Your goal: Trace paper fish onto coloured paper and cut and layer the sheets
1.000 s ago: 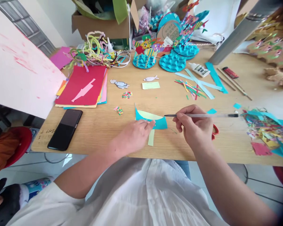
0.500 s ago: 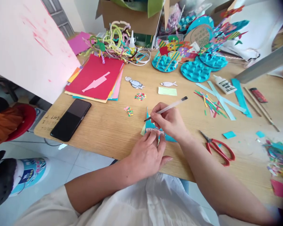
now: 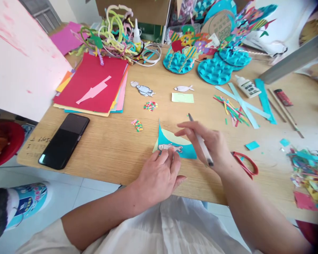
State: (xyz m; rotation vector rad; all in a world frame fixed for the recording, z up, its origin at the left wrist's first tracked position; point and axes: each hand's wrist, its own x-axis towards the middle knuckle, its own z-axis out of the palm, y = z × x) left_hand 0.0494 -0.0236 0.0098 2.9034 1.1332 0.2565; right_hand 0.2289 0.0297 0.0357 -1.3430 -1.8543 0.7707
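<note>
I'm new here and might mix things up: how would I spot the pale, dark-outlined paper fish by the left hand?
On the light-brown wooden table, near the front edge, find the bright blue, scoop-topped paper. The pale paper fish lies on it, partly covered by the bare left hand. The other paper fish lie farther back, directly on the wood.

Bright, diffuse light; source out of view. Soft, faint shadow under left hand (image 3: 160, 173). Pale sheen across right of table (image 3: 272, 176). Grey reflection on upper part of phone (image 3: 65, 141). Scraps (image 3: 307, 169) smeary; right edge darkened, stretched. Middle fairly sharp.
</note>
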